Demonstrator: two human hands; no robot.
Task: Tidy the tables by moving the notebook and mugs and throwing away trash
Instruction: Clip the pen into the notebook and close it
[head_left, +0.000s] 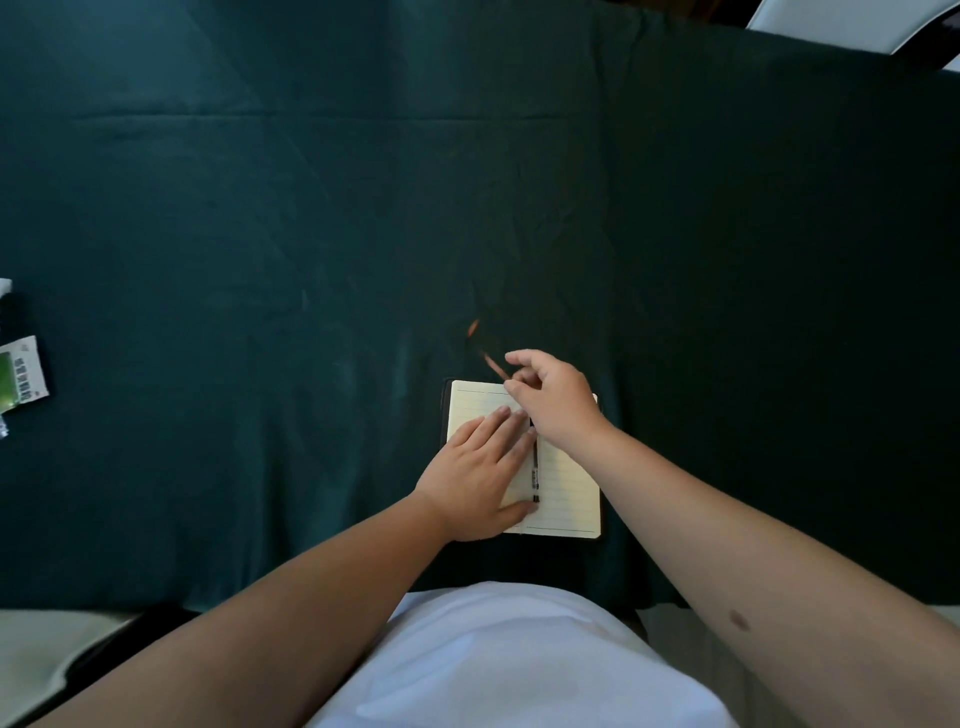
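Pinning: the left hand (480, 475) lies flat on the left page of the open notebook (569, 486), its fingers (511, 423) straight and spread, reaching the centre fold.
Notebook: open, lined pages up, on the dark green cloth of the desk (260, 208), close to the near edge and right in front of the person.
Pen: a black pen (534, 467) lies along the fold, just beside the left fingertips and thumb.
Right hand: the right hand (556, 400) hovers over the top right of the pages, fingers loosely curled; something thin and orange, blurred, shows at its fingertips (514, 387), and I cannot tell whether it is pinched.
Trash: a green and white wrapper (23, 379) sits at the far left edge, well apart.
Step, as I read it: closing the notebook for moving.
Doing it well: lift the pen clear or keep it seated in the fold, slide the left palm off, then fold one cover over squarely so no page creases.
Watch: the pen may roll out.
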